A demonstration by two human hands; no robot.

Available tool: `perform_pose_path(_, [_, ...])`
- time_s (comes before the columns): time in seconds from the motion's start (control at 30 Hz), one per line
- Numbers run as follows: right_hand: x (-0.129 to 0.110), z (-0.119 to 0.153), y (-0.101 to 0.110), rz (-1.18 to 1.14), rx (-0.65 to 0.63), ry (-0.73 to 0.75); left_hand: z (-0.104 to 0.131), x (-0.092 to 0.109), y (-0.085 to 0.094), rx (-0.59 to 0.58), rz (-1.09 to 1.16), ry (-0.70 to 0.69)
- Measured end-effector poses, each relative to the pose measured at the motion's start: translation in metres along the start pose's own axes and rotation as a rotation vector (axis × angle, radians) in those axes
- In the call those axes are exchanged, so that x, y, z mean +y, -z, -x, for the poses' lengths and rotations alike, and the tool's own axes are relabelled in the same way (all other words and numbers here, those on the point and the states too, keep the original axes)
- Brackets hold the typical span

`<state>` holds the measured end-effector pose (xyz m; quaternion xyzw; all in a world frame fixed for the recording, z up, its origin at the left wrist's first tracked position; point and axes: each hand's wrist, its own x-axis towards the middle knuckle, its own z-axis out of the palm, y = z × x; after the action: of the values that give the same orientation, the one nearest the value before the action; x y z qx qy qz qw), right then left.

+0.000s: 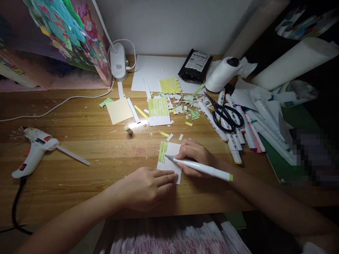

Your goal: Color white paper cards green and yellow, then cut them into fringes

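Note:
My right hand (192, 157) grips a white marker (209, 168) with a lime-green end. Its tip rests on or just over a small white paper (173, 155), beside green stripes coloured along the paper's left side. Fingers stretched out, my left hand (152, 185) lies flat across the paper's lower edge. Up and to the left stands a small marker cap (128, 129). Farther back lies another paper square (159, 111), its upper part striped green. Behind that is a yellow-green piece with a notched edge (170, 85).
At left lies a white glue gun (39, 148) with a glue stick and black cord. Black-handled scissors (227, 118) rest on several markers (234, 150) at right. Paper scraps (189, 106), a cream square (120, 110) and a black packet (196, 65) are toward the back.

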<state>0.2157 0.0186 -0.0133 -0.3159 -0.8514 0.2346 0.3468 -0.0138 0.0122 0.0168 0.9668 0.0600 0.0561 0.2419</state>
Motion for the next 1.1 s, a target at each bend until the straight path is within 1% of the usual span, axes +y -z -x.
perform_pose_path(0.1, [0.0004, 0.0003, 0.0002, -0.013, -0.035, 0.02, -0.0003, -0.0003, 0.0002, 0.002, 0.006, -0.002])
perform_pose_path(0.23, [0.0002, 0.0001, 0.0013, 0.009, -0.009, -0.03, 0.0003, -0.001, -0.0011, 0.006, 0.014, 0.002])
perform_pose_path(0.33, [-0.0003, -0.0004, 0.0023, -0.031, -0.047, -0.019, 0.0011, -0.0005, -0.0014, 0.011, 0.017, -0.001])
perform_pose_path(0.47, [-0.0004, -0.0011, 0.003, -0.059, -0.001, -0.093, 0.0007, 0.0006, -0.0001, 0.025, 0.02, -0.003])
perform_pose_path(0.6, [-0.0013, -0.0014, 0.003, -0.062, -0.029, -0.083, -0.0007, 0.0002, 0.0007, 0.018, 0.013, 0.0])
perform_pose_path(0.7, [-0.0026, -0.002, 0.0029, -0.024, -0.001, -0.121, -0.001, -0.0003, 0.0008, 0.025, 0.032, -0.012])
perform_pose_path(0.73, [-0.003, -0.0022, 0.0028, -0.022, -0.004, -0.119, -0.0009, -0.0004, 0.0008, 0.025, 0.044, -0.015])
perform_pose_path(0.83, [-0.0035, -0.0026, 0.0024, -0.041, -0.041, -0.047, -0.0003, -0.0003, 0.0007, 0.015, 0.077, -0.022])
perform_pose_path(0.97, [-0.0035, -0.0026, 0.0019, -0.011, -0.027, -0.058, 0.0004, 0.0001, 0.0004, -0.001, 0.091, -0.021])
perform_pose_path(1.07, [-0.0038, -0.0025, 0.0021, -0.033, -0.064, 0.002, 0.0002, 0.0003, 0.0011, 0.02, 0.086, -0.023])
perform_pose_path(1.1, [-0.004, -0.0026, 0.0022, -0.023, -0.059, -0.008, 0.0, 0.0002, 0.0015, 0.026, 0.081, -0.022])
